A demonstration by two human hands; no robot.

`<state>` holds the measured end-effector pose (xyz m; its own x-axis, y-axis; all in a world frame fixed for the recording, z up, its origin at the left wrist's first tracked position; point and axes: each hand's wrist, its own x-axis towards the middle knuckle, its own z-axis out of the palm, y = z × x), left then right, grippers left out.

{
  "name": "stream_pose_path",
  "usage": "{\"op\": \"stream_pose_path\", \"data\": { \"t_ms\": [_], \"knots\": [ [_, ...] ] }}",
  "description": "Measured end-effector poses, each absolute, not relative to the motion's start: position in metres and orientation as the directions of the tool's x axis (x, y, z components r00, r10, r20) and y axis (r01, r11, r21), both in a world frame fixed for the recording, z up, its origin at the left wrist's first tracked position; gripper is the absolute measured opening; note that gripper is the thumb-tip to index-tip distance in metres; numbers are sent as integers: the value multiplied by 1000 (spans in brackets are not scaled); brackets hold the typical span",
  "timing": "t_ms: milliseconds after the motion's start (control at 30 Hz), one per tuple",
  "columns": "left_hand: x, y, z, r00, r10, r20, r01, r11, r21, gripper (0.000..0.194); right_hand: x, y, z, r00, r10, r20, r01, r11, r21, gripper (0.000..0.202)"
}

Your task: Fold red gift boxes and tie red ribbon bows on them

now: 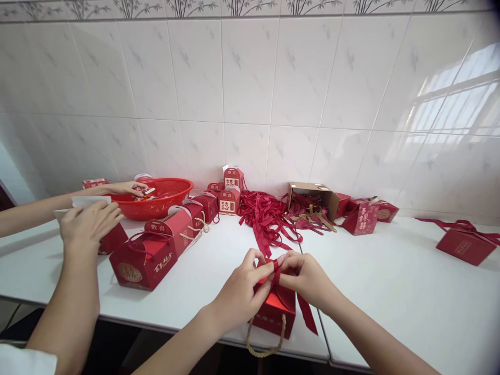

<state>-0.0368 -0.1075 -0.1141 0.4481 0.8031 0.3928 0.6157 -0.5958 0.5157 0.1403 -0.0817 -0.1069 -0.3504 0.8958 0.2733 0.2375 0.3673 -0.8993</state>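
Observation:
A small red gift box (273, 315) stands at the table's front edge, a twisted rope handle (266, 354) hanging from its near side. Above its lid, my left hand (250, 285) pinches a dark red ribbon (307, 312) that is looped at the top of the box. My right hand (307, 276) grips the same ribbon from the other side, fingertips close to those of the left. One ribbon tail trails down to the right of the box. The fingers partly hide the loop.
A heap of red ribbons (263, 213) lies behind, beside an open carton (332, 200). Red boxes (146, 260) line the left, near a red basket (172, 192). A co-worker's hand (88, 221) holds a box there. A ribboned box (464, 245) sits far right.

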Motion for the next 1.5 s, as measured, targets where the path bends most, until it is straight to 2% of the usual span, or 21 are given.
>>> {"op": "stream_pose_path", "data": {
  "t_ms": [267, 467, 567, 733, 933, 1100, 1167, 1367, 1433, 1500],
  "knots": [
    [-45, -101, -112, 525, 747, 407, 566, -664, 489, 27, 151, -70, -102, -550, 825, 132, 210, 290, -934, 6],
    [-50, -95, -94, 630, 729, 269, 481, -638, 602, 21, 155, -66, -95, -662, 748, 42, 284, 302, -910, 9],
    [-49, -89, -95, 612, 747, 258, 458, -601, 655, 20, 155, -66, -93, -664, 746, 44, 320, 337, -886, 10],
    [-41, -82, -108, 489, 791, 369, 372, -571, 732, 15, 156, -61, -94, -662, 749, 25, 300, 295, -907, 8],
    [-37, -82, -118, 373, 818, 439, 355, -562, 747, 16, 158, -59, -99, -621, 778, 96, 251, 314, -916, 6],
    [-56, -88, -102, 368, 887, 280, 531, -448, 719, 17, 174, -65, -100, -498, 846, 190, 422, 428, -799, 7],
    [-61, -89, -95, 374, 901, 222, 545, -407, 733, 19, 180, -68, -100, -465, 851, 242, 472, 470, -745, 8],
    [-56, -81, -93, 460, 871, 172, 336, -350, 874, 25, 180, -76, -103, -454, 808, 376, 493, 579, -649, 12],
    [-58, -77, -96, 446, 865, 232, 441, -438, 783, 30, 180, -78, -104, -407, 814, 414, 573, 581, -578, 14],
    [-65, -74, -100, 424, 834, 353, 655, -551, 517, 32, 181, -80, -107, -363, 820, 442, 660, 561, -499, 14]
  ]
}}
